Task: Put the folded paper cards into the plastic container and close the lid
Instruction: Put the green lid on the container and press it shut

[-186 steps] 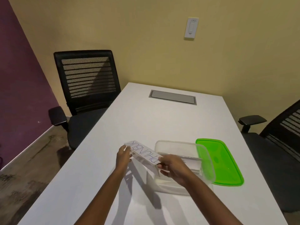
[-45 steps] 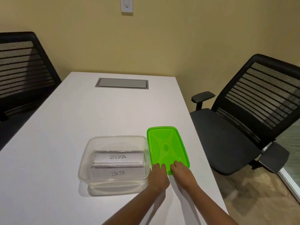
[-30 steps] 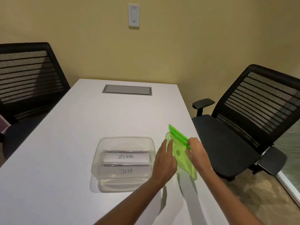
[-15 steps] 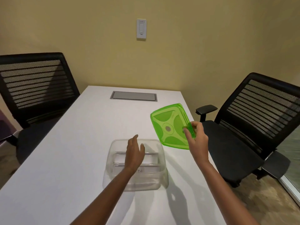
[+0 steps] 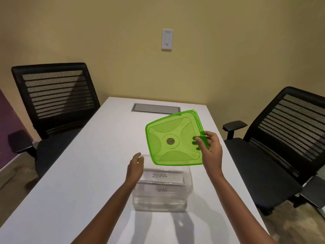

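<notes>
A clear plastic container [image 5: 188, 196] stands on the white table [image 5: 88, 173] in front of me. Two folded white paper cards lie inside it, one marked ZEBRA [image 5: 162, 176] and one marked BETA [image 5: 160, 190]. My right hand [image 5: 210, 148] grips the right edge of the green lid [image 5: 173, 138] and holds it tilted in the air above the container's far side. My left hand [image 5: 135, 167] is at the container's left rim, fingers slightly apart; whether it touches the rim is unclear.
A grey cable hatch [image 5: 155, 108] is set into the table's far end. Black mesh office chairs stand at the left [image 5: 54, 95] and the right [image 5: 281, 147]. A yellow wall with a white switch [image 5: 167, 39] is behind.
My right hand lifted the green lid off the table and brought it up over the container. My left hand moved from above the cards to the container's left rim.
</notes>
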A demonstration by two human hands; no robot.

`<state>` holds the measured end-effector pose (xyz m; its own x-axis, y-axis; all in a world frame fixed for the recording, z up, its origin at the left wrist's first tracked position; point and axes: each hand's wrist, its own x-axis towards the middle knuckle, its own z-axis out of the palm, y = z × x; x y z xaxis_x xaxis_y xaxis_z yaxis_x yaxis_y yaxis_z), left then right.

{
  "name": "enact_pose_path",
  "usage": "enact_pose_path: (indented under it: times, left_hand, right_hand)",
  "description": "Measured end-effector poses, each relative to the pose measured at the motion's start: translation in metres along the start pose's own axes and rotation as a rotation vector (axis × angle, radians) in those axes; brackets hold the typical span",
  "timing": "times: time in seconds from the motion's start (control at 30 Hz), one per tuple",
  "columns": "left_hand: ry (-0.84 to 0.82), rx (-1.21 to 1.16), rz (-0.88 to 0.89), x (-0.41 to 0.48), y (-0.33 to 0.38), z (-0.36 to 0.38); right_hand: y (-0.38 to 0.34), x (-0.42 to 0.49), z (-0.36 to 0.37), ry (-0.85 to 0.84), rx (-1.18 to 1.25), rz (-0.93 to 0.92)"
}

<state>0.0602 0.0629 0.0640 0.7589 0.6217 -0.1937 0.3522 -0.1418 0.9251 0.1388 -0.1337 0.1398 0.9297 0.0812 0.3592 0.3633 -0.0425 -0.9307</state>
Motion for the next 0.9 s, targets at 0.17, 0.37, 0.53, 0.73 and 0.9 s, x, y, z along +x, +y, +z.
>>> enact_pose_path:
  times: [0.17, 0.37, 0.53, 0.73, 0.9]
  left_hand:
    - [-0.013, -0.116, -0.095, 0.009, -0.008, -0.013]
    - [0.006, -0.208, -0.246, 0.022, -0.028, -0.028]
    - [-0.034, -0.18, -0.317, 0.029, -0.043, -0.029]
    - [0.034, -0.074, -0.321, 0.027, -0.055, -0.024]
    - [0.104, 0.005, -0.286, 0.026, -0.056, -0.023]
  right_hand:
    - [0.014, -0.001, 0.012, 0.017, 0.182, 0.26]
    - [0.037, -0.001, 0.015, 0.05, 0.312, 0.551]
    - [0.065, -0.01, 0.013, 0.071, 0.334, 0.714]
    - [0.103, -0.016, 0.015, 0.057, -0.038, 0.79]
    - [0.118, -0.025, 0.018, -0.004, -0.348, 0.739]
